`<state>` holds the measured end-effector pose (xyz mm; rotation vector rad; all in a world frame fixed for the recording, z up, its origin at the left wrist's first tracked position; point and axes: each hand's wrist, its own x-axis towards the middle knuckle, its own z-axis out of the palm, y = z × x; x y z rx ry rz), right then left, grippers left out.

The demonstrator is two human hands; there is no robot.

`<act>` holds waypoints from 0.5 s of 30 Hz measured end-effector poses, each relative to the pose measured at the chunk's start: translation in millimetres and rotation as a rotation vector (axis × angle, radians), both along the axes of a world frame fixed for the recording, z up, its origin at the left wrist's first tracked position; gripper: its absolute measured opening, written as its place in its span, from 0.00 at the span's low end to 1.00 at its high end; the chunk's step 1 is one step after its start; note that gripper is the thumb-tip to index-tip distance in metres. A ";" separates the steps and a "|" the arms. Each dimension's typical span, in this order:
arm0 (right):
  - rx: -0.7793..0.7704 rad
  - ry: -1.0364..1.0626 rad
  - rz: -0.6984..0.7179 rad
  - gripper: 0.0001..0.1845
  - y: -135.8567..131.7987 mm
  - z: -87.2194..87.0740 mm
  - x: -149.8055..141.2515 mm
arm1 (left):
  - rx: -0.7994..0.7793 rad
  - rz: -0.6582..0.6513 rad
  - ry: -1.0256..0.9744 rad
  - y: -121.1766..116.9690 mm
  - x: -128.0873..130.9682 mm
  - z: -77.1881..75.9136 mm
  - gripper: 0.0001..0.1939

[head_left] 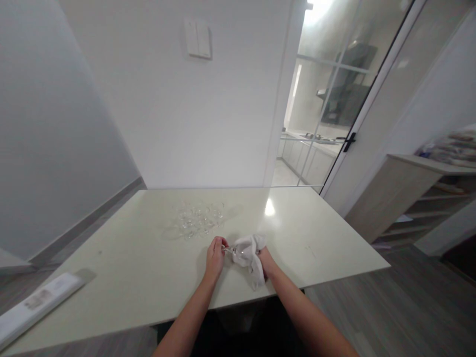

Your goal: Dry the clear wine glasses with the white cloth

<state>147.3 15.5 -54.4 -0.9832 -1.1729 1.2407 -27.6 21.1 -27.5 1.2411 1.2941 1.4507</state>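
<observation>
My left hand point(216, 250) is closed around the foot end of a clear stemmed glass point(229, 249), which lies sideways between my hands. A crumpled white cloth point(248, 251) wraps the bowl of the glass. My right hand point(265, 262) grips this cloth from the right, its fingers mostly hidden behind the folds. Both hands are just above the near middle of the pale table point(148, 277). Beyond them stands a cluster of several clear glass pieces point(199, 220); their exact shapes are hard to make out.
On the table's left front corner lies a long white box point(39, 302). A white wall with a light switch point(198, 38) rises behind the table. To the right are a glazed door point(327, 99) with a black handle and a wooden shelf unit point(412, 198).
</observation>
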 end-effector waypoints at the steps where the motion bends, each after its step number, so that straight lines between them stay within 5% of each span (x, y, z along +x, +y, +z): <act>1: 0.033 -0.030 0.040 0.23 -1.8 0.6 0.9 | -0.004 -0.009 0.009 -0.7 -0.2 0.9 0.21; 5: 0.016 -0.118 0.076 0.16 -7.8 -2.9 1.7 | 0.011 -0.019 0.045 -2.8 -1.7 2.6 0.21; 15: 0.033 -0.086 -0.043 0.26 -0.3 -14.7 3.1 | 0.060 -0.060 0.071 -4.8 1.1 3.1 0.22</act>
